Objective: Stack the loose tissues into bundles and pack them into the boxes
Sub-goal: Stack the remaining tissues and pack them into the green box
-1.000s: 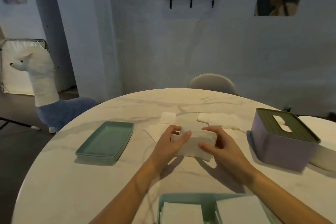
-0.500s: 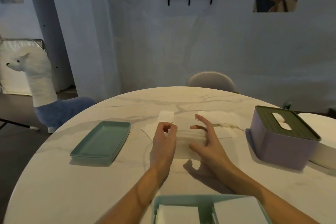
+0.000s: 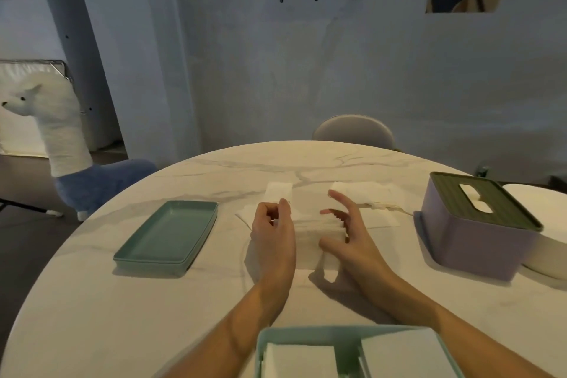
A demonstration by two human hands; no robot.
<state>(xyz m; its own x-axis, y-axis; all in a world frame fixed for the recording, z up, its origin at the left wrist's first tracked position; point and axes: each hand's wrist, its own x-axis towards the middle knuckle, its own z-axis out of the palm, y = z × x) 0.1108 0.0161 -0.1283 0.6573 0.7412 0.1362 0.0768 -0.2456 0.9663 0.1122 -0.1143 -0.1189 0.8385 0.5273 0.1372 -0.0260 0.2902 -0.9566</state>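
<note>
Where the round white marble table (image 3: 122, 310) curves away on the left, a shallow teal rectangular tray (image 3: 167, 235) lies well left of the stack of white tissues (image 3: 310, 232) at the table's middle, with bare marble between the tray and that stack and more bare marble between the tray and the table's left edge. Just left of the stack, the left hand (image 3: 273, 232) is raised on edge with its fingers curled inward toward the palm; whether it pinches a sheet I cannot tell, though a small white scrap shows at the fingertips. Beyond the stack, toward the far rim, loose white tissues (image 3: 362, 195) lie flat, one small folded piece (image 3: 278, 190) apart to their left. Just right of the stack, the right hand (image 3: 349, 233) is spread wide, fingers straight and splayed, its palm facing the stack's right end and close against the stepped tissue edges there. Well right of the stack stands a lilac tissue box with an olive slotted lid (image 3: 472, 227), near the table's right edge, with a strip of free marble between it and the right hand. Nearer than the stack, at the table's near edge, a teal divided container (image 3: 346, 337) holds two white bundles (image 3: 299, 360).
</note>
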